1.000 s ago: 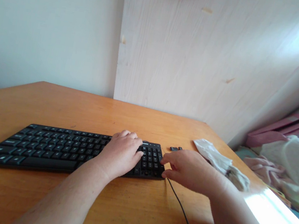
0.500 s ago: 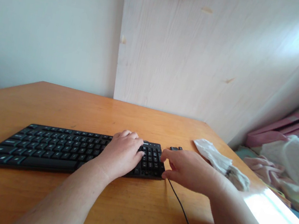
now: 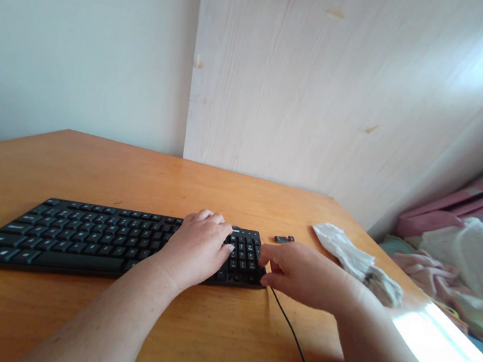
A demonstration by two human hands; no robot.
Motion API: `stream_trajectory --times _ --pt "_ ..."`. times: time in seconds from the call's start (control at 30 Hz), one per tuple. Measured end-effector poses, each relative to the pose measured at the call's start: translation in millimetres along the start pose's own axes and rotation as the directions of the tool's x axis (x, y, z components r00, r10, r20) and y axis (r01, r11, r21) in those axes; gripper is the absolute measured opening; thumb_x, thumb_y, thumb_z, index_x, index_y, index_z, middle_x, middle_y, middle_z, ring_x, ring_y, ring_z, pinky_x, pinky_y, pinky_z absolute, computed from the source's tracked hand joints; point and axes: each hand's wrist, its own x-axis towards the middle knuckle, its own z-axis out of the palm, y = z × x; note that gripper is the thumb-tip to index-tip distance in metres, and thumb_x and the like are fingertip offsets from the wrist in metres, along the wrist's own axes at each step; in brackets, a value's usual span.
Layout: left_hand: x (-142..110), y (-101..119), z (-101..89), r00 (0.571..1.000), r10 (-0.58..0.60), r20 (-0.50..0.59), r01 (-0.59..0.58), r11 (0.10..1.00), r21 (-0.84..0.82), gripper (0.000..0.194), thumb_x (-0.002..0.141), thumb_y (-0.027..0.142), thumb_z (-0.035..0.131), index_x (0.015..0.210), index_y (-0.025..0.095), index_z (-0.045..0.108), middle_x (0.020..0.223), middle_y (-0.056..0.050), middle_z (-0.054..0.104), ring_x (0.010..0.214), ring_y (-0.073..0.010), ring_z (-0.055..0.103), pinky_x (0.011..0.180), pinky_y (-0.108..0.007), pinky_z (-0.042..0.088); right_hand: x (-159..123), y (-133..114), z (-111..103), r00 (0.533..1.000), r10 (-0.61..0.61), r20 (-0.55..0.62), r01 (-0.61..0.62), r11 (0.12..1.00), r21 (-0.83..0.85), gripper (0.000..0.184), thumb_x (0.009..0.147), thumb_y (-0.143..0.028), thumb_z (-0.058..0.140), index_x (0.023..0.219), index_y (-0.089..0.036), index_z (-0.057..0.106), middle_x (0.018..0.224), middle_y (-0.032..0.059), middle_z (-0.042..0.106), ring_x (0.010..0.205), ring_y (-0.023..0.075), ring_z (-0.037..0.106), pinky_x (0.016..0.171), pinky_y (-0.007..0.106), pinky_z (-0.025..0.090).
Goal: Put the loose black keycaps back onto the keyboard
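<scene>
A black keyboard point(image 3: 88, 236) lies on the wooden table, its number pad at the right end. Across its right half rests my left hand point(image 3: 201, 242), fingers curled over the far edge and thumb on the keys, holding it down. At the right edge of the number pad, my right hand point(image 3: 295, 270) has its thumb and forefinger bent onto an outer key; the fingertips partly hide what they pinch. Near the pad's bottom row a gap shows where keycaps are off. Two loose black keycaps point(image 3: 281, 239) lie just beyond my right hand.
A black cable point(image 3: 296, 338) runs from beside my right hand over the table's point(image 3: 206, 336) near edge. A crumpled white cloth point(image 3: 341, 247) with a greyish end lies to the right. Bedding point(image 3: 474, 257) is beyond the table's right side; a wall stands behind.
My right thumb and forefinger have shifted very slightly at the number pad's edge. My left hand stays in place on the keyboard. The view has tilted a touch.
</scene>
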Motion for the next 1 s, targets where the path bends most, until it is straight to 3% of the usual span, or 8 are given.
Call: stream_trajectory --times 0.63,1.0 --pt "0.1 -0.3 3.2 1.000 0.003 -0.019 -0.003 1.000 0.005 0.020 0.089 0.034 0.055 0.100 0.022 0.066 0.101 -0.008 0.065 0.103 -0.0264 0.054 0.093 -0.041 0.041 5.1 6.5 2.6 0.998 -0.042 0.053 0.038 0.997 0.073 0.014 0.080 -0.028 0.063 0.088 -0.021 0.053 0.081 -0.0004 0.063 0.071 0.0143 0.054 0.060 0.024 0.033" --pt "-0.6 1.3 1.6 1.000 0.006 -0.020 -0.005 1.000 0.024 0.020 0.089 0.035 0.054 0.099 0.022 0.066 0.102 -0.008 0.064 0.104 -0.0260 0.053 0.093 -0.041 0.041 6.8 9.8 5.1 0.995 -0.065 0.071 0.060 0.996 0.066 0.014 0.081 -0.031 0.062 0.090 -0.022 0.056 0.082 0.0000 0.064 0.073 0.0150 0.055 0.061 0.024 0.034"
